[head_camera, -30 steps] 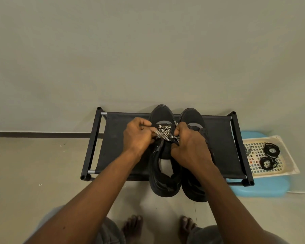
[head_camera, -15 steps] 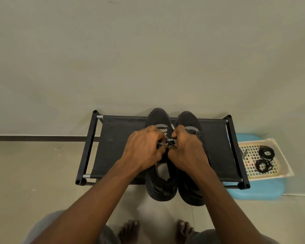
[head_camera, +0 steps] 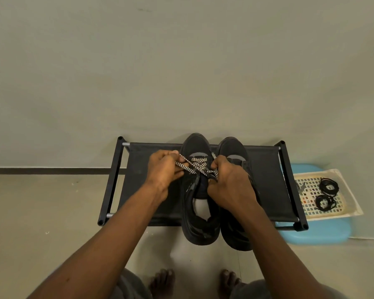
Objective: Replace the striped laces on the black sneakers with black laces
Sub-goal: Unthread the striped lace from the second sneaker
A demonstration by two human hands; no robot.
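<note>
Unlacing is underway: the left hand (head_camera: 165, 170) pinches the striped lace (head_camera: 192, 166); the right hand (head_camera: 229, 185) pinches it at the sneaker (head_camera: 200, 231) mid-rack (head_camera: 138, 182). Next, likely freeing another eyelet crossing.

One view only: wide-angle camera on the person's head, facing forward and down. Top half is wall (head_camera: 181, 61), with floor (head_camera: 41, 201) below. The low rack (head_camera: 151, 190) sits mid-frame, with left hand (head_camera: 163, 169) and right hand (head_camera: 229, 184) centred over it. The forearms (head_camera: 117, 234) run in from the bottom corners, nearest the lens. The feet (head_camera: 162, 281) are at the bottom edge.
</note>
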